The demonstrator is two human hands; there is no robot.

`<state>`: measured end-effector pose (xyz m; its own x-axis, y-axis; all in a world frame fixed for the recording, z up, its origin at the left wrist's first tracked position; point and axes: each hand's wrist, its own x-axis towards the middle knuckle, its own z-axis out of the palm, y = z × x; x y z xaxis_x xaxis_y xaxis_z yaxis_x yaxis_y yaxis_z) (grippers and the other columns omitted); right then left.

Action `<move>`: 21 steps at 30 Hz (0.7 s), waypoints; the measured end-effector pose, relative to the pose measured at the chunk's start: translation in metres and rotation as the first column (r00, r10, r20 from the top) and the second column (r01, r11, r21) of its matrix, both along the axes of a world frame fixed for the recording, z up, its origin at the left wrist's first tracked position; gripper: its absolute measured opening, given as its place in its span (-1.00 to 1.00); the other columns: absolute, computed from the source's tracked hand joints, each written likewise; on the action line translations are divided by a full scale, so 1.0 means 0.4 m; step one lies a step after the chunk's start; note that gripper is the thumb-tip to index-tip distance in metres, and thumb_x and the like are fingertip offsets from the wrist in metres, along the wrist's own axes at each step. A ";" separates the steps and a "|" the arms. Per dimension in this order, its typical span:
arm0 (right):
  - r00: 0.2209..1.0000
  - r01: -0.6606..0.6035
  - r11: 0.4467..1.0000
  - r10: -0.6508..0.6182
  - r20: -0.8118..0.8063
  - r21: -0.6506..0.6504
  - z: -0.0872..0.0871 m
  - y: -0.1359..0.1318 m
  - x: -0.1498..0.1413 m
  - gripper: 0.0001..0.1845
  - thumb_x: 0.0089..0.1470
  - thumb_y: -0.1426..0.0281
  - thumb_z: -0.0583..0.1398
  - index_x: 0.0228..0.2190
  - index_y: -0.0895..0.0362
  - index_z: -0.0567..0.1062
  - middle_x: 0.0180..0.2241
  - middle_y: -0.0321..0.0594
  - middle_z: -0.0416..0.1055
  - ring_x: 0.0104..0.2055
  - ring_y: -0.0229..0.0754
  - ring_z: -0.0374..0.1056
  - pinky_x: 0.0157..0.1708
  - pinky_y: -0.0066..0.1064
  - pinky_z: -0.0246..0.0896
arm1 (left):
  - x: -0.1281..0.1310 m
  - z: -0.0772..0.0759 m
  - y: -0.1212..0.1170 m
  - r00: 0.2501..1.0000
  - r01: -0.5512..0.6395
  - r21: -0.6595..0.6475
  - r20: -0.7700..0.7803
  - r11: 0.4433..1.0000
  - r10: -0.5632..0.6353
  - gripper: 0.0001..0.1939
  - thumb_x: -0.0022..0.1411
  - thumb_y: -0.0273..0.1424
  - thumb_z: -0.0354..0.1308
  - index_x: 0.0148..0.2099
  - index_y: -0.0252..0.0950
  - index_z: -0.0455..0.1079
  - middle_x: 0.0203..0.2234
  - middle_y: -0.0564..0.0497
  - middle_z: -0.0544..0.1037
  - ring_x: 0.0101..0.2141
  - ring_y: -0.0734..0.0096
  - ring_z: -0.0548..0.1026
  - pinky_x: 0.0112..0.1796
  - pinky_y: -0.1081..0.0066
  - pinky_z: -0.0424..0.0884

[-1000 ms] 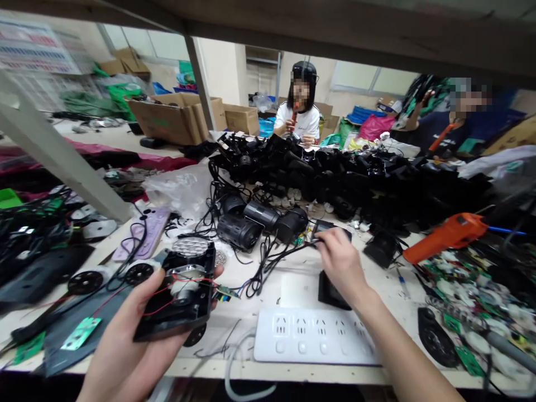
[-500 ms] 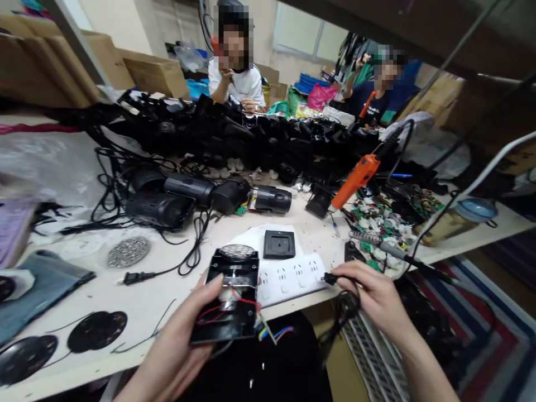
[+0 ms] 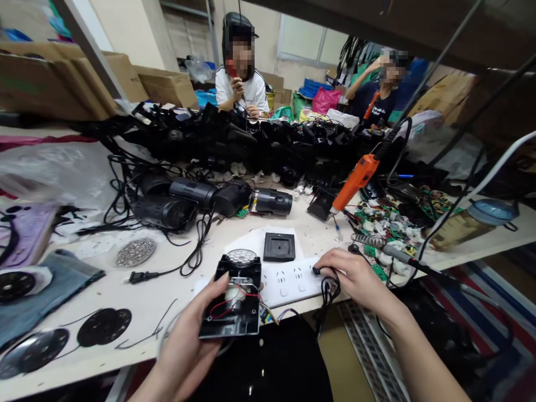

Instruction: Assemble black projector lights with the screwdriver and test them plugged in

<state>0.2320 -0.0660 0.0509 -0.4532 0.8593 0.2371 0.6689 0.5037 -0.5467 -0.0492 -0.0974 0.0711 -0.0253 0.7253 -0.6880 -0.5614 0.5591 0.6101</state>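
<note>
My left hand (image 3: 195, 324) is closed round an opened black plastic housing (image 3: 247, 325), with a small motor, red wires and a perforated round silver cap (image 3: 242, 257) at its far end. Loose coloured wires stick out on its right side. Between the fingers of my right hand (image 3: 355, 276) is a black power plug (image 3: 317, 271), its looped cord hanging below. The plug sits against a socket at the right end of the white power strip (image 3: 288, 285); how deep its pins are is hidden. The housing covers part of the strip.
Behind the strip lies a square black part (image 3: 280, 247). Several dark cylindrical housings (image 3: 273, 202) and a second plug (image 3: 142, 277) lie farther left. An orange electric screwdriver (image 3: 355, 181), a soldering iron (image 3: 419, 267) and a jar (image 3: 473, 223) stand on the right. Two people (image 3: 242, 89) work across the table.
My right hand went from the cords behind the strip to its right end, taking hold of the plug, then moved the plug left against a socket. The view turned rightward.
</note>
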 end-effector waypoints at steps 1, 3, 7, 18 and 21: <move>1.000 0.000 1.000 0.000 0.006 0.002 0.001 -0.001 -0.001 -0.81 0.22 0.47 0.12 -0.28 0.10 0.56 -0.35 -0.17 0.51 -0.27 -0.19 0.43 -0.27 -0.42 0.33 | -0.003 0.000 0.003 1.000 0.002 0.000 0.000 1.000 -0.002 -0.77 0.19 -0.46 0.15 -0.10 -0.41 0.49 -0.33 -0.15 0.66 -0.36 0.18 0.64 -0.35 0.34 0.58; 1.000 0.007 1.000 -0.007 0.012 0.007 0.001 -0.005 -0.004 -0.80 0.22 0.49 0.12 -0.28 0.09 0.55 -0.35 -0.18 0.50 -0.27 -0.19 0.43 -0.28 -0.42 0.33 | -0.005 0.003 0.008 1.000 0.002 -0.017 0.010 1.000 -0.002 -0.77 0.20 -0.45 0.15 -0.12 -0.43 0.50 -0.36 -0.16 0.66 -0.36 0.16 0.64 -0.36 0.33 0.59; 1.000 0.009 0.999 -0.010 0.011 0.034 -0.013 -0.006 -0.011 -0.78 0.22 0.51 0.09 -0.26 0.09 0.54 -0.35 -0.17 0.49 -0.28 -0.17 0.42 -0.30 -0.40 0.34 | 0.003 0.025 0.010 0.997 0.032 -0.079 0.070 0.996 -0.026 -0.76 0.20 -0.40 0.15 -0.14 -0.44 0.51 -0.39 -0.19 0.66 -0.32 0.09 0.64 -0.37 0.29 0.59; 0.998 0.042 0.998 -0.044 0.036 0.044 -0.050 -0.001 -0.022 -0.78 0.21 0.55 0.07 -0.28 0.11 0.51 -0.37 -0.18 0.45 -0.30 -0.15 0.39 -0.31 -0.36 0.32 | 0.004 0.043 -0.021 0.993 0.032 -0.164 0.117 0.986 -0.012 -0.83 0.17 -0.40 0.20 -0.23 -0.42 0.50 -0.46 -0.17 0.65 -0.30 0.01 0.64 -0.33 0.20 0.59; 0.998 0.050 0.997 -0.052 0.033 0.056 -0.053 -0.003 -0.022 -0.78 0.21 0.54 0.07 -0.28 0.11 0.51 -0.37 -0.18 0.45 -0.30 -0.15 0.39 -0.31 -0.36 0.32 | 0.000 0.041 -0.035 0.987 0.055 -0.159 0.156 0.986 -0.030 -0.85 0.16 -0.45 0.21 -0.19 -0.38 0.50 -0.47 -0.12 0.65 -0.27 0.01 0.63 -0.27 0.18 0.58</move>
<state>0.2232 -0.0673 0.0296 -0.4176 0.8675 0.2703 0.7123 0.4973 -0.4953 -0.0490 -0.1115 0.0875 0.1170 0.6022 -0.7897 -0.6144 0.6687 0.4189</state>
